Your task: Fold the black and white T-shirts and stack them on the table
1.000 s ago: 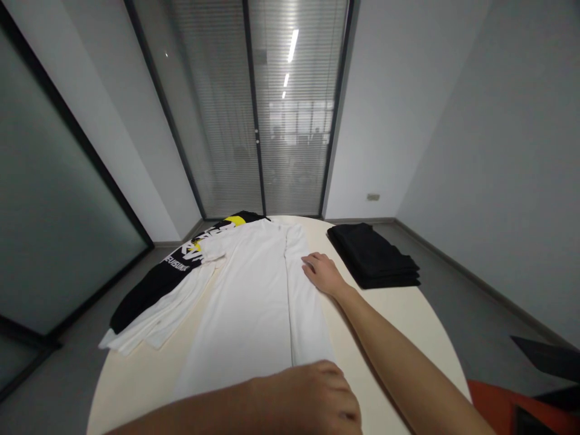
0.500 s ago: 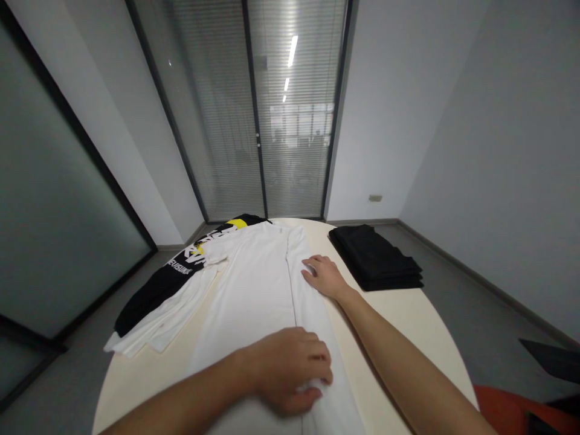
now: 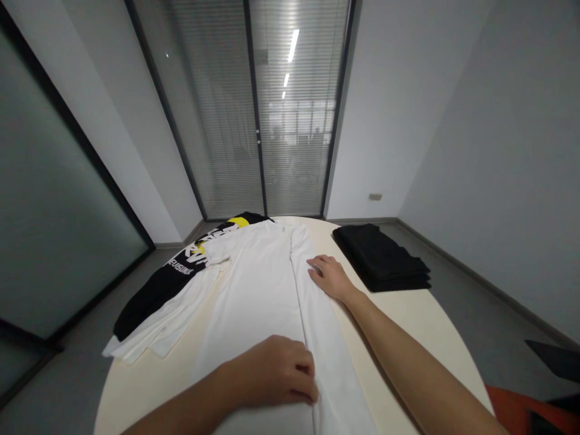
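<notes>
A white T-shirt lies stretched lengthwise on the table, its right side folded inward as a long strip. My left hand is closed at the near end of that strip, thumb and fingers pinched at the fold's inner edge, where the cloth rises in a small crease. Farther up, my right hand rests on the strip's outer edge near the sleeve, with thumb and fingers apart. The shirt's near hem is out of the picture.
The round cream table carries a stack of folded black clothes at the right. Black garments with white and yellow print and white cloth lie along the left edge. Something red, perhaps a chair, stands at lower right.
My left hand has moved slightly left and down, and its spread fingers have closed at the fold's edge. My right hand stays nearly in place on the shirt.
</notes>
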Tool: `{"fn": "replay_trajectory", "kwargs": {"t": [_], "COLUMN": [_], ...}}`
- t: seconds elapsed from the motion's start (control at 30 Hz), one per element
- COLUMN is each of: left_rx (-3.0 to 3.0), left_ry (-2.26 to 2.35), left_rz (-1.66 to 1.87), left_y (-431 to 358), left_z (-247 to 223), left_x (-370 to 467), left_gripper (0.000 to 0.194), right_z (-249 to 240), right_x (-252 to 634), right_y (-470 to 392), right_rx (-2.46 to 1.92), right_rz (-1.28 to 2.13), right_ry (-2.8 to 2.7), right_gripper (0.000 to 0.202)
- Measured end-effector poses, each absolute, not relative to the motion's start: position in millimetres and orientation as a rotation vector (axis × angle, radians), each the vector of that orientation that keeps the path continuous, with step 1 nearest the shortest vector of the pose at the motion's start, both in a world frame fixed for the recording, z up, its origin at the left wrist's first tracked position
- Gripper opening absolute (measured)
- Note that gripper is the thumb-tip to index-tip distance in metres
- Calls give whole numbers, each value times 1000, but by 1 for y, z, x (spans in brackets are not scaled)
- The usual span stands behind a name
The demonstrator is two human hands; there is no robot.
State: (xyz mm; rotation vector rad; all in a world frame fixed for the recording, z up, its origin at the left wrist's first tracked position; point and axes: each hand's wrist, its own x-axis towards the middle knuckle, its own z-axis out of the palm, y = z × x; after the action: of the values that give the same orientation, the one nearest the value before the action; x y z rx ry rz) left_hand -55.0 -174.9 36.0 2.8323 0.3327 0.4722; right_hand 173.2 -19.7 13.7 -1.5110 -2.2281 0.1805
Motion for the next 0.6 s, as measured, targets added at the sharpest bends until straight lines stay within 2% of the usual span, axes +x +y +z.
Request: {"fn": "replay_trajectory", "kwargs": {"t": [0.27, 0.4, 0.6], "left_rx": [2971, 3023, 2897], "left_ry": [314, 400, 322], "left_rz": [479, 437, 461], "left_y": [-182, -186, -187], "left_z": [35, 37, 56], "left_x": [-51, -48, -52], "left_gripper": [7, 18, 5], "right_z": [13, 12, 11], "right_x": [174, 174, 175], "right_y": [-20, -19, -18], "right_rx": [-1500, -1504, -1487], "right_rz": [183, 179, 167], "right_ry": [-2226, -2241, -2238], "right_gripper": [36, 37, 37]}}
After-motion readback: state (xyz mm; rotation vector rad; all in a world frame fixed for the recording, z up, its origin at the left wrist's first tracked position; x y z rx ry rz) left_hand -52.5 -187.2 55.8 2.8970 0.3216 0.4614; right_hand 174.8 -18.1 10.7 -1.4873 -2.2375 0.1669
